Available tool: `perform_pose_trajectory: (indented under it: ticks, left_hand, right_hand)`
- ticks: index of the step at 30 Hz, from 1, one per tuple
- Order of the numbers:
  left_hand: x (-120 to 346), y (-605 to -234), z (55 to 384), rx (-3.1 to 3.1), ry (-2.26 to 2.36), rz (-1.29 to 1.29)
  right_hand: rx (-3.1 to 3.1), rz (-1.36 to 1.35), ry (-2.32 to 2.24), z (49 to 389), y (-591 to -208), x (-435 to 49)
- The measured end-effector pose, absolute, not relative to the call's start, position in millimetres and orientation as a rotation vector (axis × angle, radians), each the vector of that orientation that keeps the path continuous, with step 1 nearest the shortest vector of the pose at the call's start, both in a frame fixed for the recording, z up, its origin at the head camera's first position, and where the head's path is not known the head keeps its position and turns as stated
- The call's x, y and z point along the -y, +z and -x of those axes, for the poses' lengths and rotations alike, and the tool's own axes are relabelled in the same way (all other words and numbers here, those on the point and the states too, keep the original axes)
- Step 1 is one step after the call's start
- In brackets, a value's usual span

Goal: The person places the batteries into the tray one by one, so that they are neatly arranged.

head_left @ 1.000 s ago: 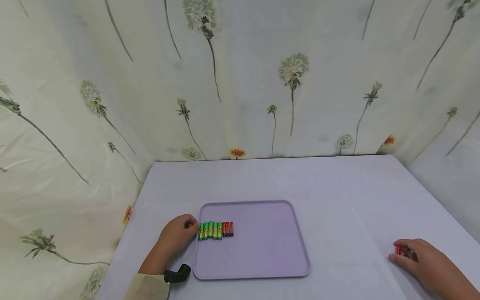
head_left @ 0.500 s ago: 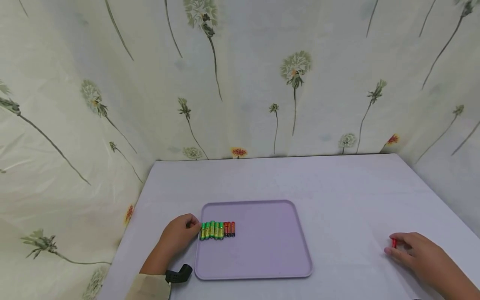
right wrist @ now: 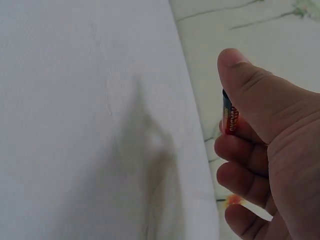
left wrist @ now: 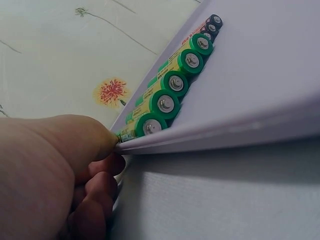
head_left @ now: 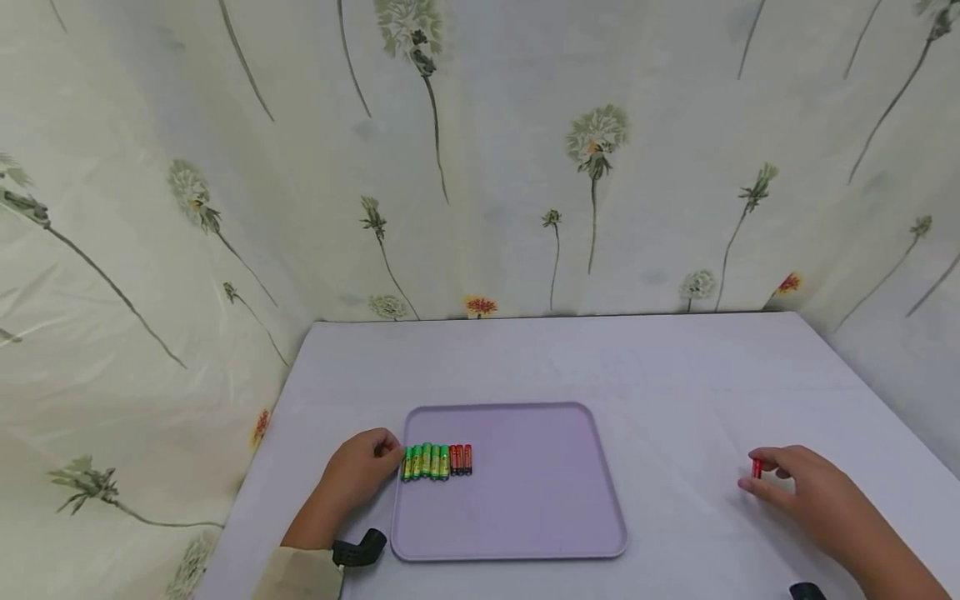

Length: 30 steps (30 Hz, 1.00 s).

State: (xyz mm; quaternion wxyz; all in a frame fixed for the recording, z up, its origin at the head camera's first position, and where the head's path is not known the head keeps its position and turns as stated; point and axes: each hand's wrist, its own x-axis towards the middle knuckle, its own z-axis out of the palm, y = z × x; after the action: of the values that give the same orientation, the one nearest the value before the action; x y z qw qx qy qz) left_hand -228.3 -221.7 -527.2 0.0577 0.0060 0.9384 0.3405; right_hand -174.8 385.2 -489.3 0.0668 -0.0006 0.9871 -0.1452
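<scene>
A purple tray [head_left: 540,508] lies on the table with a row of batteries near its left side. Several green batteries [head_left: 426,462] stand side by side there, and 3 thinner red batteries [head_left: 461,460] continue the row. At the tray's left rim, my left hand [head_left: 362,465] pinches the edge. In the left wrist view its thumb [left wrist: 95,135] lies over the rim beside the nearest green battery, with the other fingers curled below. To the right of the tray, my right hand [head_left: 806,487] holds a red battery [right wrist: 230,114] between thumb and fingers, above the tabletop.
A white cloth [head_left: 675,383] covers the table. Behind and beside it hangs a pale curtain [head_left: 495,167] with dandelion prints. A black strap [head_left: 360,548] sits around the left wrist.
My right hand has moved left and away from me, toward the tray, carrying the red battery. The left hand and the row of batteries stay in place.
</scene>
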Motion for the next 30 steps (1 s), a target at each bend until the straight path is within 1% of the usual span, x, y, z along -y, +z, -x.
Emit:
perform_pose_trajectory:
  ticks: [13, 22, 30]
  left_hand:
    - [221, -529, 230, -2.836, 1.020, -0.005]
    - [221, -530, 230, -2.835, 1.025, -0.017]
    - [222, -531, 231, -2.837, 1.022, -0.015]
  right_hand:
    - [-2.951, 0.050, -0.468, 191, -485, -347]
    - [-3.040, 0.197, -0.538, 195, -480, -317]
    - [-3.054, 0.267, -0.592, 202, -474, -296]
